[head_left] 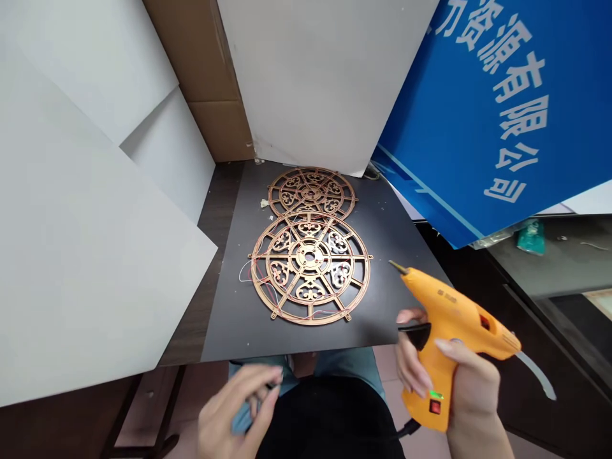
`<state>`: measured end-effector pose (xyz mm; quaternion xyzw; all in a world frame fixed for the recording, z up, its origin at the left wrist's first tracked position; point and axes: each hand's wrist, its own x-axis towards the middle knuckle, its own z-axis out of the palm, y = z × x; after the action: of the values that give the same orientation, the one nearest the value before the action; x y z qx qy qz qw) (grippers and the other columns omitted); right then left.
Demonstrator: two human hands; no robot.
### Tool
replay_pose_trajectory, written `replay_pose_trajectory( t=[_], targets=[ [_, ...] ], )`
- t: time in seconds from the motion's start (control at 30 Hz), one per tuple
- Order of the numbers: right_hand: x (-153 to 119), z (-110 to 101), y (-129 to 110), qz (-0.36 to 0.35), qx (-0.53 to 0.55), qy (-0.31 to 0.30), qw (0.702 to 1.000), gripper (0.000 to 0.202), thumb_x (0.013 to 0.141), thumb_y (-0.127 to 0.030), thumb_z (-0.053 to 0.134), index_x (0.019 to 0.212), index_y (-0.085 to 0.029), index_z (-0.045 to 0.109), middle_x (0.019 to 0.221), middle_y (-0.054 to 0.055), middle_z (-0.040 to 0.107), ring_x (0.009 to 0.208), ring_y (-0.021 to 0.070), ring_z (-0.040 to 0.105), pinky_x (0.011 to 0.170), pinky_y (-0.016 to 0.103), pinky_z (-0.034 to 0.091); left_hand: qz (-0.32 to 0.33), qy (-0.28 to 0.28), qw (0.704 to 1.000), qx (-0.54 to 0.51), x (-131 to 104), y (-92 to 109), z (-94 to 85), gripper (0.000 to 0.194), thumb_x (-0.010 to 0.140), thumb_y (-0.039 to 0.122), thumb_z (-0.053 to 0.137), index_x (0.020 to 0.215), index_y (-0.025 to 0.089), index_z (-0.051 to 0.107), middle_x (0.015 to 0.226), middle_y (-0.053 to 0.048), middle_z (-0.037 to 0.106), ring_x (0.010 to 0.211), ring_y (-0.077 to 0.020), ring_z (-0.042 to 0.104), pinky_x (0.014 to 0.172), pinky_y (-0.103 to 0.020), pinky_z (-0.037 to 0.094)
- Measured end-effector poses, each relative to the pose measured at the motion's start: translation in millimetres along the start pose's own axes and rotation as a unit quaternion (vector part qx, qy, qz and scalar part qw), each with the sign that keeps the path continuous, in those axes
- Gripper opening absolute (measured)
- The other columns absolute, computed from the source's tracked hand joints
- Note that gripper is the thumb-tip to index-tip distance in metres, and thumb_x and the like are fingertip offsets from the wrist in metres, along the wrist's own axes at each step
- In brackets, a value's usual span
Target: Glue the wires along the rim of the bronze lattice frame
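An orange hot glue gun (442, 325) is gripped in my right hand (466, 376), its nozzle pointing up and left over the dark board. My left hand (241, 408) is below the board's front edge, thumb and fingers pinched together around something small and dark that I cannot make out. On the board lies a round wooden lattice wheel (310, 256) with red and white thin wires running round it; a wire loop sticks out at its left. A second similar wheel (313, 185) lies behind, partly covered by the nearer one.
The dark board (229, 319) rests on a table (184, 328). White panels (95, 255) stand at left and a white sheet (325, 76) at the back. A blue panel with white characters (468, 127) leans at right. Small scraps lie by the rear wheel.
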<state>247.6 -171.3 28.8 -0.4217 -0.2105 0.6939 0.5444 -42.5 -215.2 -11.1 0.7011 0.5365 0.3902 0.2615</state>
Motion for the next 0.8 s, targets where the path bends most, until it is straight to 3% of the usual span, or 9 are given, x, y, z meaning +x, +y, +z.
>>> replay_pose_trajectory(
  t=[0.07,0.13,0.2,0.23,0.33,0.47,0.53,0.63,0.8],
  targets=[
    [-5,2,7,0.006,-0.032,0.002,0.999,0.038,0.071,-0.030,0.065,0.107,-0.017,0.065,0.041,-0.002,0.054,0.034,0.0136,0.045,0.039,0.026,0.037,0.003,0.006,0.999,0.042,32,8,16.7,0.021,0.087,0.028,0.066,0.108,0.030,0.068,0.097,-0.003,0.070,0.067,-0.0139,0.064,0.059,-0.025,0.052],
    [-8,0,17,0.009,-0.064,0.001,0.998,0.043,0.073,-0.029,0.067,0.114,-0.015,0.064,0.041,-0.003,0.055,0.036,0.0136,0.047,0.041,0.026,0.038,0.007,0.001,0.996,0.094,59,11,35.5,0.023,0.087,0.030,0.067,0.110,0.028,0.068,0.106,-0.003,0.068,0.090,-0.0187,0.066,0.072,-0.027,0.053],
    [-10,-5,27,0.013,-0.082,-0.012,0.996,0.045,0.076,-0.030,0.067,0.118,-0.015,0.063,0.049,-0.001,0.060,0.039,0.0138,0.051,0.043,0.027,0.041,0.000,-0.004,0.993,0.120,74,9,49.9,0.010,0.090,0.028,0.062,0.093,0.027,0.071,0.101,-0.002,0.067,0.087,-0.0164,0.065,0.071,-0.026,0.051],
    [-10,-8,31,0.011,-0.085,-0.023,0.996,0.046,0.076,-0.030,0.067,0.120,-0.016,0.063,0.056,0.000,0.063,0.041,0.0139,0.054,0.044,0.027,0.042,0.008,-0.007,0.992,0.123,78,7,54.3,0.012,0.091,0.028,0.061,0.086,0.027,0.072,0.097,-0.001,0.067,0.081,-0.0148,0.064,0.070,-0.025,0.050],
    [-6,-15,45,-0.034,-0.091,-0.069,0.993,0.045,0.077,-0.029,0.064,0.121,-0.020,0.064,0.082,0.005,0.070,0.045,0.0132,0.058,0.048,0.030,0.047,0.019,-0.009,0.993,0.117,78,0,57.8,0.018,0.092,0.024,0.058,0.079,0.025,0.070,0.088,0.001,0.065,0.081,-0.0134,0.062,0.071,-0.024,0.048],
    [5,-14,66,-0.086,-0.118,-0.102,0.984,0.046,0.075,-0.030,0.062,0.120,-0.023,0.067,0.101,0.008,0.071,0.059,0.0179,0.065,0.063,0.037,0.054,0.028,0.007,0.992,0.121,74,-6,55.5,0.012,0.093,0.021,0.058,0.097,0.025,0.069,0.095,0.001,0.066,0.093,-0.0139,0.063,0.075,-0.023,0.046],
    [10,-10,75,-0.099,-0.128,-0.100,0.982,0.046,0.075,-0.030,0.062,0.120,-0.023,0.067,0.100,0.008,0.072,0.070,0.0222,0.068,0.071,0.039,0.055,0.030,0.018,0.993,0.115,74,-9,56.3,0.015,0.093,0.022,0.059,0.103,0.026,0.069,0.096,0.001,0.067,0.093,-0.0142,0.062,0.077,-0.023,0.046],
    [14,-2,81,-0.116,-0.138,-0.076,0.981,0.047,0.076,-0.032,0.062,0.121,-0.022,0.067,0.094,0.007,0.074,0.079,0.0254,0.069,0.073,0.039,0.056,0.026,0.031,0.996,0.080,74,-14,58.5,0.013,0.092,0.022,0.059,0.090,0.026,0.071,0.089,0.001,0.066,0.086,-0.0136,0.062,0.077,-0.024,0.046],
    [13,11,69,-0.059,-0.142,-0.049,0.987,0.046,0.076,-0.035,0.061,0.117,-0.016,0.069,0.078,0.008,0.075,0.060,0.0241,0.068,0.060,0.039,0.057,-0.002,0.010,0.997,0.070,75,-16,58.8,0.016,0.093,0.024,0.057,0.081,0.026,0.068,0.086,0.002,0.065,0.084,-0.0145,0.061,0.075,-0.025,0.044]
  ],
)
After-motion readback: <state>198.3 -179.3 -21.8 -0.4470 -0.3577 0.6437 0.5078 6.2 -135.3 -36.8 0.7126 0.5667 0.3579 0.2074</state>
